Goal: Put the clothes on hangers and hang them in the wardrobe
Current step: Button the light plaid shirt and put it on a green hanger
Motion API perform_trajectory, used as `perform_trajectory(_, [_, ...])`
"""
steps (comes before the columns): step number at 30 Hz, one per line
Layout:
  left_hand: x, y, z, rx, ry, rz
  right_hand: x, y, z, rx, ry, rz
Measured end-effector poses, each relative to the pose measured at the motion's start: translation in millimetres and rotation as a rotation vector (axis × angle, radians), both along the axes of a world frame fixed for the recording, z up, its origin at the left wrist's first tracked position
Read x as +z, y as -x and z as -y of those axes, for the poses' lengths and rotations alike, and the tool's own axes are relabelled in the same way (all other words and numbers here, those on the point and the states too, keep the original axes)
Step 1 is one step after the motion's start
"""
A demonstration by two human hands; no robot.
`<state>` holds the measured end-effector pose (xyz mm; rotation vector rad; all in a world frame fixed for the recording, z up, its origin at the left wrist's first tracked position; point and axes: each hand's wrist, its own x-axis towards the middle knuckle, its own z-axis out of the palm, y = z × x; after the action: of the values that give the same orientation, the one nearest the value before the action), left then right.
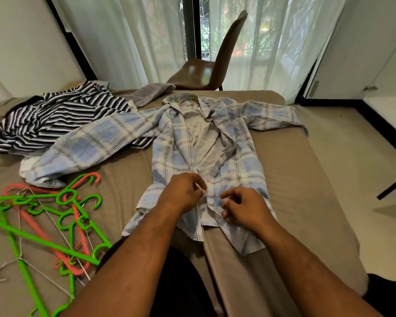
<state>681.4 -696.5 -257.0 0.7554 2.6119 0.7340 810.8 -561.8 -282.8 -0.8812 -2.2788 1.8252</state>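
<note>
A blue and white plaid shirt (238, 156) lies spread front-up on the bed, collar away from me and its front open. My left hand (183, 193) pinches the left front edge near the hem. My right hand (245, 207) rests with curled fingers on the right front edge, seemingly pinching the cloth. A heap of green, pink and wire hangers (55, 225) lies on the bed to my left. A black and white striped garment (55, 120) is bunched at the far left.
The brown bed sheet (295, 202) covers the mattress. A grey cloth (151, 92) lies at the far edge. A brown chair (206, 72) stands beyond the bed before white curtains (124, 42). A white door (352, 53) is at the right.
</note>
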Motion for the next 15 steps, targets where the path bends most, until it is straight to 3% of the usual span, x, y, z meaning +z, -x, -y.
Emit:
perform_trajectory(2, [-10.7,2.0,-5.1,0.017,0.24,-0.055,-3.0,-1.5,3.8,0.18,-0.338,0.117])
perform_trajectory(5, [-19.2,10.7,1.8,0.095,0.436,-0.053,-8.1,0.0,11.1,0.311,-0.391,0.23])
perform_trajectory(11, [-22.5,19.0,6.8,0.114,0.301,0.052,-9.2,4.9,16.1,0.293,-0.155,0.116])
perform_trajectory(15, [-23.4,16.9,1.8,0.11,0.253,0.044,-5.2,17.6,3.8,0.134,-0.358,0.065])
